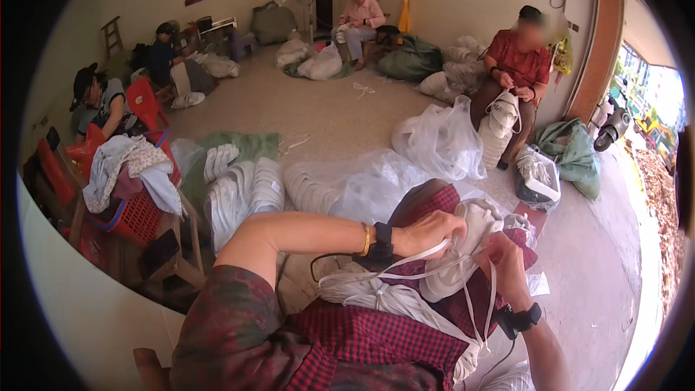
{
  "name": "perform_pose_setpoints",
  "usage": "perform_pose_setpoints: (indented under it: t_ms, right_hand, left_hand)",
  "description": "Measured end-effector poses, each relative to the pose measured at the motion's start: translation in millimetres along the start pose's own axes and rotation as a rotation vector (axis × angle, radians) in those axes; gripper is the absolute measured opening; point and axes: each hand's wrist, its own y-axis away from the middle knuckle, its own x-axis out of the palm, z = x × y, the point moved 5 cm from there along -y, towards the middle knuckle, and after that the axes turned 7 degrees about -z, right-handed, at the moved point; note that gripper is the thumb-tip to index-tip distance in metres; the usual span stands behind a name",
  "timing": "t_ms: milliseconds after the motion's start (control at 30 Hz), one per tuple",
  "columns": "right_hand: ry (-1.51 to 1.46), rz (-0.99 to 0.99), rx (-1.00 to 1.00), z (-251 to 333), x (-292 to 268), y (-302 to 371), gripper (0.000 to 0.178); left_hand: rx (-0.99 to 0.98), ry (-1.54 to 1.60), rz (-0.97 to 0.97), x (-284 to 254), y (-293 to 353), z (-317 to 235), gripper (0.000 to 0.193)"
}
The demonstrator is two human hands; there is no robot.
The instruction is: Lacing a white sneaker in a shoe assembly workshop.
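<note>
A white shoe rests on my lap, on red-and-black checked cloth, between my two hands. My left hand is closed, pinching a white shoelace at the shoe's left side. On the other side, my right hand has its fingers pressed together on a lace by the shoe's opening. Lace ends hang below that hand. A thick bundle of loose white laces lies across my lap, below my left wrist. The exact grip of the fingertips is partly hidden.
Stacked white shoe pieces and clear plastic bags lie ahead of me. At left, a red basket holds clothes. A white bin stands at right. Several people sit farther off, one in a red shirt handling a shoe.
</note>
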Motion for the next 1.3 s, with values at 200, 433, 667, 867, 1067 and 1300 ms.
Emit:
perform_pose_setpoints:
  t_ms: [200,433,667,867,1067,1300]
  right_hand:
    - [0.511,0.174,-0.382,45.3,-23.1,-14.6,0.034]
    - [0.041,-0.122,-0.191,9.0,16.5,-35.4,0.017]
    - [0.130,-0.111,-0.183,12.7,31.7,-29.3,0.043]
    - [0.221,-0.067,-0.184,6.5,29.7,-30.2,0.043]
    - [0.270,0.025,-0.134,8.9,30.7,-25.8,0.052]
    - [0.365,0.010,-0.216,1.6,49.8,-38.3,0.042]
  left_hand:
    - [0.491,-0.363,0.239,10.6,-23.5,-33.0,0.031]
    - [0.504,-0.253,0.422,-2.4,-32.4,-30.3,0.038]
    - [0.488,-0.419,0.478,-3.0,-33.0,-6.1,0.026]
    - [0.711,-0.345,0.274,-4.0,-20.8,-7.8,0.009]
    - [0.793,-0.373,0.246,-2.2,-18.9,-6.7,0.020]
    - [0.806,-0.340,0.117,-10.1,-5.4,2.8,0.021]
